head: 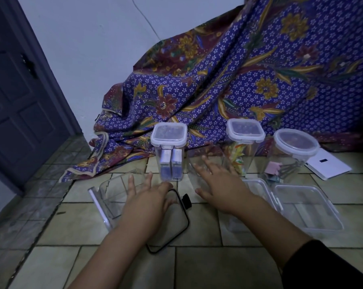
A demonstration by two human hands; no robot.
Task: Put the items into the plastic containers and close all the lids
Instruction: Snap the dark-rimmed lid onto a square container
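Note:
My left hand [149, 199] hovers with fingers spread over a flat clear piece with a black rim [172, 230] and a black cap [187, 200]; its thumb lies at that rim. To its left, an open clear container [114, 195] is tilted on the floor. My right hand [218, 184] is spread too, its fingertips at an open clear container [192, 163]. Behind stand three lidded containers: a square one with white boxes [169, 142], a square one with colourful items [245, 132] and a round one with clips [294, 144].
A shallow clear rectangular container [308, 207] and another clear one [257, 188] lie at the right on the tiled floor. A white flat pad [328, 163] sits behind them. Patterned purple cloth [239, 80] drapes the back; a dark door [20, 90] is at the left.

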